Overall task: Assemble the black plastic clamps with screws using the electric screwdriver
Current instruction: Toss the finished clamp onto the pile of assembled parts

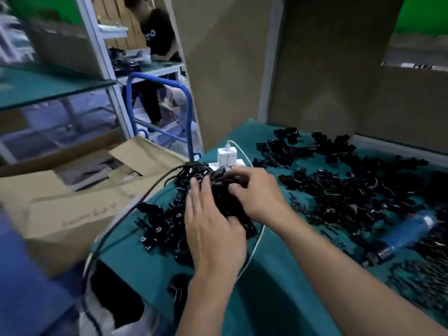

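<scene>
Our right hand [257, 192] curls its fingers and thumb round a bunch of black clamps [225, 204], gripping it from the three o'clock side. Our left hand [213, 229] lies on the same bunch from six o'clock, fingers straight and pressing down on it rather than closing on anything. The bunch sits on the green table cover [278, 292], near its far left corner.

At twelve o'clock from our hands, just beyond the bunch, stands a white charger [226, 155]. Its white cable [254, 248] loops round and passes under our right wrist toward six o'clock. A black cable [135, 207] leaves the bunch at ten o'clock and drops over the table edge toward seven.

More clamps [162, 221] lie heaped at nine o'clock, touching our left hand. From one to four o'clock we see loose clamps [339, 187] scattered widely over the cover. Among them at four o'clock lies the blue screwdriver [407, 235], blurred, well apart from both hands, its dark end toward seven o'clock.

Off the table at nine o'clock we see an open cardboard box [72, 197], at eleven a blue trolley handle [160, 105], and beyond it a person in a black shirt [157, 32] at another bench. At seven o'clock hangs a white bag [97, 311], its contents dark and unclear.
</scene>
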### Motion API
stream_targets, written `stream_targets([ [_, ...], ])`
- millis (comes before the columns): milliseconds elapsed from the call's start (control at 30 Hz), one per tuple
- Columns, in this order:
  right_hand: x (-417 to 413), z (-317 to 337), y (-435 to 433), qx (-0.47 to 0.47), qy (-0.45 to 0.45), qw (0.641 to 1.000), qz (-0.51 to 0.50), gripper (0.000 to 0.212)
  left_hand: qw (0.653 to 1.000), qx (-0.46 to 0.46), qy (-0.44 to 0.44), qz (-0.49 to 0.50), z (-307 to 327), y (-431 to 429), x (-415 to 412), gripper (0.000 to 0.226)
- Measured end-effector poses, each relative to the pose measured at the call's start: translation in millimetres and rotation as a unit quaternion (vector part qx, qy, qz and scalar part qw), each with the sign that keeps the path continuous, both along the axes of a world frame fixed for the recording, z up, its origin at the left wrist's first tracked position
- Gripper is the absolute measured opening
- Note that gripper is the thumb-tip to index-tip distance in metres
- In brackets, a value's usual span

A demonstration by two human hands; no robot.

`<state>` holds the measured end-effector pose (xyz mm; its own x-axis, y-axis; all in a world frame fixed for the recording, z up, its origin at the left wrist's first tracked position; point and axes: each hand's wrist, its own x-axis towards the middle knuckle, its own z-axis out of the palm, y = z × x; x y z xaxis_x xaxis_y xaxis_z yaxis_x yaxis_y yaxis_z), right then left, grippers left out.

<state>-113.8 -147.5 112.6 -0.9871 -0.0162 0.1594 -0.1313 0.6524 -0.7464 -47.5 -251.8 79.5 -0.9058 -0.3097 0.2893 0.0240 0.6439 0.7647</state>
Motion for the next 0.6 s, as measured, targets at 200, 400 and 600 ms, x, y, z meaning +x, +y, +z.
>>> stream_targets([
  [200, -29.6, -25.0, -42.1, 0.159, 0.011, 0.982, 0.103, 0.035, 0.988, -0.076, -0.137, -0.005, -18.4, -37.7, -27.2, 0.079],
  [400, -12.3, -27.4, -9.8, 0.063, 0.014, 0.997, 0.048, 0.05, 0.995, -0.068, -0.065, 0.03, -26.9, -25.3, -25.6, 0.077],
  [600, 13.0, -31.6, 101.5, 0.044, -0.064, 0.99, -0.121, 0.039, 0.994, -0.093, 0.016, -0.054, -28.4, 37.1, -10.6, 0.075],
])
